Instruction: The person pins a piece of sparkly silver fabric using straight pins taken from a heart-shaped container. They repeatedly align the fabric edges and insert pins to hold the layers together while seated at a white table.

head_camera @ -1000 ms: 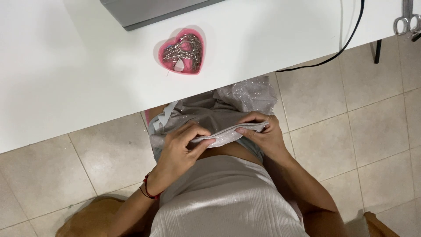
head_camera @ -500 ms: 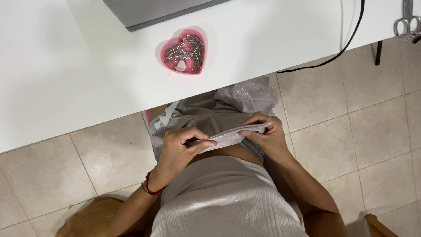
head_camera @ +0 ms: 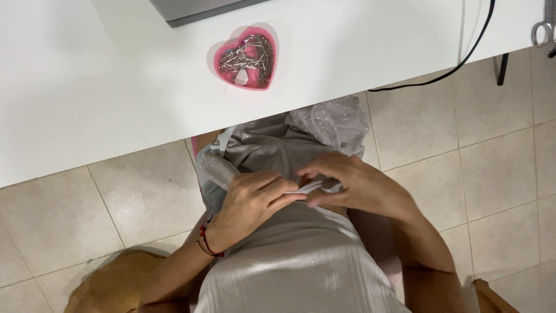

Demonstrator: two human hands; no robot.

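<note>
A folded edge of the grey fabric is pinched in the lap, below the surface, between the left hand and right hand. The fold should be kept taut and even, fingertips held close together.

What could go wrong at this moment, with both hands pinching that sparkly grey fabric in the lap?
The left hand and right hand crowd one folded edge of the sparkly grey fabric, so the fold might slip. The pink heart-shaped dish of metal pins sits near the edge of the white table; a tug could perhaps knock it off.
</note>
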